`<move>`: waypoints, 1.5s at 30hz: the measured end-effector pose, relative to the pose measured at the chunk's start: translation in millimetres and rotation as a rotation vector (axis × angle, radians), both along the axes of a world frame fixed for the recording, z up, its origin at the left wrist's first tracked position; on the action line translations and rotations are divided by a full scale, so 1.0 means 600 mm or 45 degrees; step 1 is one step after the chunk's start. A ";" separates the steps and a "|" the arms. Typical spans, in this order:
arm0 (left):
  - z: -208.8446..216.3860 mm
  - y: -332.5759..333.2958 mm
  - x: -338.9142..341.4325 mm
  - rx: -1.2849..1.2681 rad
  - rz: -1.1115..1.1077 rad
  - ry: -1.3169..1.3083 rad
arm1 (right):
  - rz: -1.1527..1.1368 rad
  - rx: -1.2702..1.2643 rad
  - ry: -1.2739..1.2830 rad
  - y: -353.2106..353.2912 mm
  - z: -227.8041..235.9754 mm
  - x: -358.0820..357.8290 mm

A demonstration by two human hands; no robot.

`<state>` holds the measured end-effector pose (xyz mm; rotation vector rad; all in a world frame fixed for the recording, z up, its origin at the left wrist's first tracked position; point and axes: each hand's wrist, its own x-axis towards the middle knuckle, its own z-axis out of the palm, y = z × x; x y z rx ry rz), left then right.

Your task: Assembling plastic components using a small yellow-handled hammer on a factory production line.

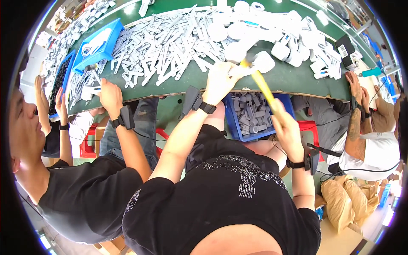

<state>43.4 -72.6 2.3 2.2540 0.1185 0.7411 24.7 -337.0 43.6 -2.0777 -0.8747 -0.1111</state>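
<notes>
My right hand (pixel 287 131) is closed round the yellow handle of a hammer (pixel 264 86). Its dark head is smeared by motion and overlaps the white part in my other hand. With its fingers closed, my left hand (pixel 220 81) grips the narrow end of a white plastic part (pixel 264 62) at the table's near edge; the part has a broad rounded end pointing right. Just beyond lies a heap of similar white round-headed parts (pixel 280 50). Left of that spreads a wide pile of grey plastic strips (pixel 170 46).
A blue bin (pixel 232 123) of grey parts stands below the table edge by my lap. A blue tray (pixel 115 37) sits on the green table (pixel 187 79) at left. Co-workers sit on both sides, a co-worker's hand (pixel 111 98) working at left. Brown bags (pixel 340 202) lie behind right.
</notes>
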 end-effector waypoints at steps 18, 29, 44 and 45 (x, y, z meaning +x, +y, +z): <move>-0.019 -0.008 -0.020 -0.391 0.132 -0.061 | 0.133 -0.167 0.070 0.006 -0.007 -0.010; -0.028 -0.007 -0.011 -0.314 0.114 -0.195 | 0.099 0.026 0.029 0.009 -0.017 -0.020; -0.042 -0.004 -0.011 -0.405 0.083 -0.140 | 0.129 0.070 -0.044 0.007 -0.033 -0.006; -0.042 -0.002 -0.010 -0.337 0.138 -0.125 | 0.148 -0.034 0.062 0.015 -0.037 -0.006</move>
